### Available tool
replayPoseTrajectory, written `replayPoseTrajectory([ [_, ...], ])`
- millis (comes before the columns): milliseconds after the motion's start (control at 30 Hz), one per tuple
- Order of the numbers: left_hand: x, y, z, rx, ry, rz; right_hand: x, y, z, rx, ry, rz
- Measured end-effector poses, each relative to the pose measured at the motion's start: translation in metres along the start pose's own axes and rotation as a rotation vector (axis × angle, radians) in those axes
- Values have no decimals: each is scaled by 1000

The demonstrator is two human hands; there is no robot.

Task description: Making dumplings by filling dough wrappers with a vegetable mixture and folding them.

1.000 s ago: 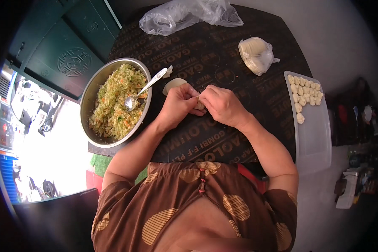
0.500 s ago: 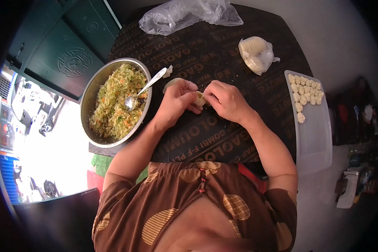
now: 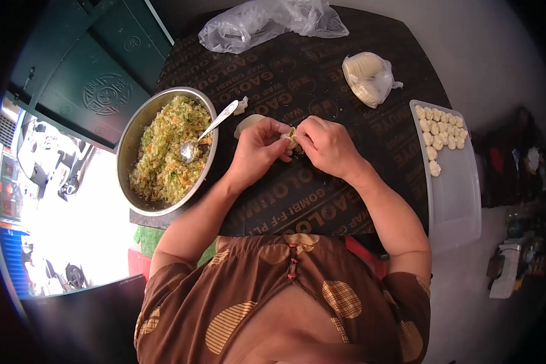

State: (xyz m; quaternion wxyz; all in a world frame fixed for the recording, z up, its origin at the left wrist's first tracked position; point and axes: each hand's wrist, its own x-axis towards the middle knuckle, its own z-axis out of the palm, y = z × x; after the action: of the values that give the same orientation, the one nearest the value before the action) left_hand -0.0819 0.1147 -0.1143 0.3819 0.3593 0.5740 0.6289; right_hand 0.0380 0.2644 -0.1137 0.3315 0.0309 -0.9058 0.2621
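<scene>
Near the middle of the dark table, my left hand [image 3: 259,148] cups a small dumpling [image 3: 292,143] with filling showing at its top. My right hand [image 3: 327,144] pinches the edge of the same dumpling from the other side. Just behind my left hand lies a round pale wrapper [image 3: 247,124], partly covered by the fingers. To the left stands a large steel bowl [image 3: 125,161] of chopped vegetable filling [image 3: 170,151]. A metal spoon [image 3: 217,121] rests in it, its handle over the rim.
At the right, a translucent tray [image 3: 456,203] holds several finished dumplings [image 3: 441,128] at its far end. A bagged stack of wrappers [image 3: 368,79] sits at the back right. A crumpled clear plastic bag [image 3: 273,25] lies along the far edge. Beside the spoon is a small white scrap [image 3: 241,105].
Both hands stay around the dumpling, with small finger shifts at its edge. More of the wrapper behind my left hand shows now. The view has shifted slightly.
</scene>
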Motion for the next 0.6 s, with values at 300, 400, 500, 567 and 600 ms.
replayPoseTrajectory([
  [300, -1, 4, 3, -131, -9, -71, 0, 2, 0, 24, 38, 44],
  [400, -1, 0, 4, -109, 7, -34, 1, 1, 0, 17, 27, 44],
  [500, -1, 4, 5, -80, 13, -35, 1, 1, 0, 10, 25, 42],
  [567, -2, 4, 4, -80, 7, -32, 0, 0, 0, 6, 27, 36],
  [600, -2, 3, 4, -83, 1, -35, 0, 1, 1, 4, 27, 31],
])
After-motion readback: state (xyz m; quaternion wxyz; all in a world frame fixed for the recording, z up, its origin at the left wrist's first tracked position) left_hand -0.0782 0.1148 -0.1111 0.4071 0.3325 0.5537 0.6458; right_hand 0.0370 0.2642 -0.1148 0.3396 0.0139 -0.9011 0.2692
